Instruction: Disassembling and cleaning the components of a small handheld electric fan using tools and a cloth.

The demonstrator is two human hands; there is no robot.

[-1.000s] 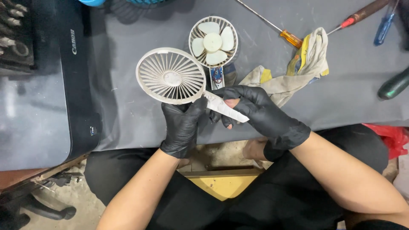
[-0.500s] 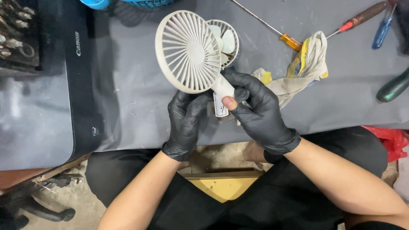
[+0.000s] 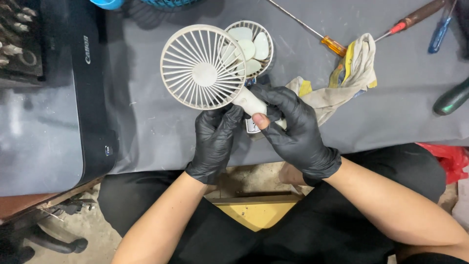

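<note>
While both gloved hands clasp the white fan (image 3: 205,68) handle, left hand (image 3: 215,139), right hand (image 3: 293,132), over the grey table (image 3: 146,127) near edge, bare surface to the left.

Even overhead light, sharp (soft shadows)

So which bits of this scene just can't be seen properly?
- Fan handle, head view: mostly wrapped by the left hand and right hand.
- Second fan: partly behind the held fan grille.
- Blue tool and dark handle: cut off by the picture's edges.
</note>
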